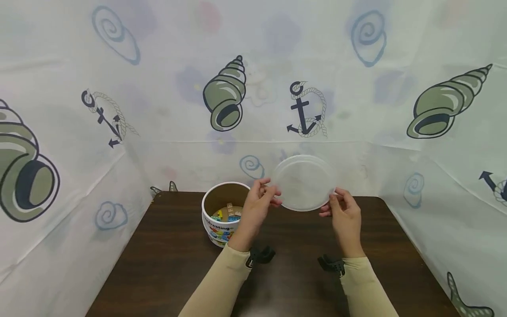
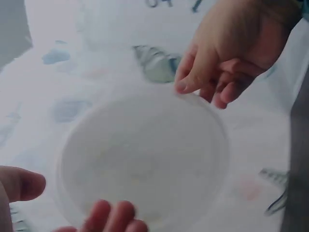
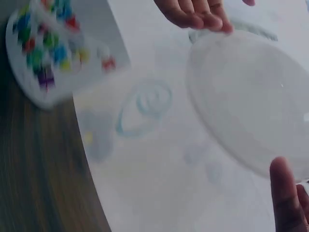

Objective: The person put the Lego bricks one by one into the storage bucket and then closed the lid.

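A round translucent plastic lid (image 1: 304,182) is held up above the table, its flat face toward the head camera. My right hand (image 1: 346,215) pinches its right edge, thumb in front and fingers behind; the left wrist view shows the right thumb (image 2: 186,86) at the rim. At the opposite edge, my left hand (image 1: 258,207) touches the lid with its fingertips (image 2: 120,212), and its thumb (image 2: 29,184) stands apart from the rim. Left of the lid, partly behind the left forearm, stands an uncovered white printed bucket (image 1: 215,222) with building bricks (image 1: 229,213) at its bottom.
The dark wooden table (image 1: 293,281) spreads under both arms. Behind it and at both sides hangs a white cloth (image 1: 170,110) printed with shells and anchors. A black strap device (image 1: 261,254) sits on each wrist.
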A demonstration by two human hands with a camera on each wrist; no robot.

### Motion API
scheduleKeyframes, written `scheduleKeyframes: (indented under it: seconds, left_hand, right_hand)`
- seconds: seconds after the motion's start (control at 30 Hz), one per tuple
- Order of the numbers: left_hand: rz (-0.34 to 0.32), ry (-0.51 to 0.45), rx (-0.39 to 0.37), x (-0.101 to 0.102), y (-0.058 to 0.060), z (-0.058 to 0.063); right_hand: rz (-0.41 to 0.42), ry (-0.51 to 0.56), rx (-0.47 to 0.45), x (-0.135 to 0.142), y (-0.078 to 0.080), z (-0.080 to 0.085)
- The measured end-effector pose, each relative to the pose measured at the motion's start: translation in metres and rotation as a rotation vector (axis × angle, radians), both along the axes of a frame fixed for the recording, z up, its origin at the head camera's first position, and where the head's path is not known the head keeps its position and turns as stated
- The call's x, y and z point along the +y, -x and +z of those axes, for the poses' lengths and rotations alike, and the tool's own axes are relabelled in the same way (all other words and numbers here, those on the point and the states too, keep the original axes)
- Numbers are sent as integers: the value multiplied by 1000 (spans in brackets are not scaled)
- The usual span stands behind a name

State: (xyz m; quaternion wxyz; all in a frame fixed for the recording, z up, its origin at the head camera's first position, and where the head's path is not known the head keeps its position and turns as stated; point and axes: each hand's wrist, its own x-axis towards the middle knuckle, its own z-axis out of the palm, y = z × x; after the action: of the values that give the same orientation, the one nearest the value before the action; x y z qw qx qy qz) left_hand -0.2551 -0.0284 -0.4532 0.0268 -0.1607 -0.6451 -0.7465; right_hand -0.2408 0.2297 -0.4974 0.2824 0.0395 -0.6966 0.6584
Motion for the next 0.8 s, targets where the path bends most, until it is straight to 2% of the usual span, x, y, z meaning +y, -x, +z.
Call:
scheduleKeyframes:
  seconds: [0.1,0.17,0.27,0.33,0.43,0.5,0.57,0.63,0.7,0.8]
  left_hand:
    - [24,15,20,-32,-13,6]
    - [45,40,23,-55,-20,10]
    - [88,84,-14,-89,-26,19]
    - [123,108,-55,-109,-25,23]
    - [175,123,-123,-132,-17,20]
    - [209,137,-156,-144,-8,14]
    - [253,200,-164,-153,4,5]
    - [306,317,-164,-160,15,-2]
    - [363,479,-167,-165,24,-9]
    - [410,686,-189,-168,32,-16]
  right_hand:
    - [65,16,34,-26,-2,0]
    - [141,14,55,-43,-1,0]
    - [257,-11,77,-64,3,3]
    - [324,-21,78,-76,10,4]
    - [398,-36,70,-91,26,1]
    - [429,-56,66,-101,37,-3]
    - [436,-100,62,-110,47,-8]
    - [422,-183,45,-118,55,-14]
    - [388,-292,13,-125,60,-21]
    - [336,-454,-52,-131,63,-32]
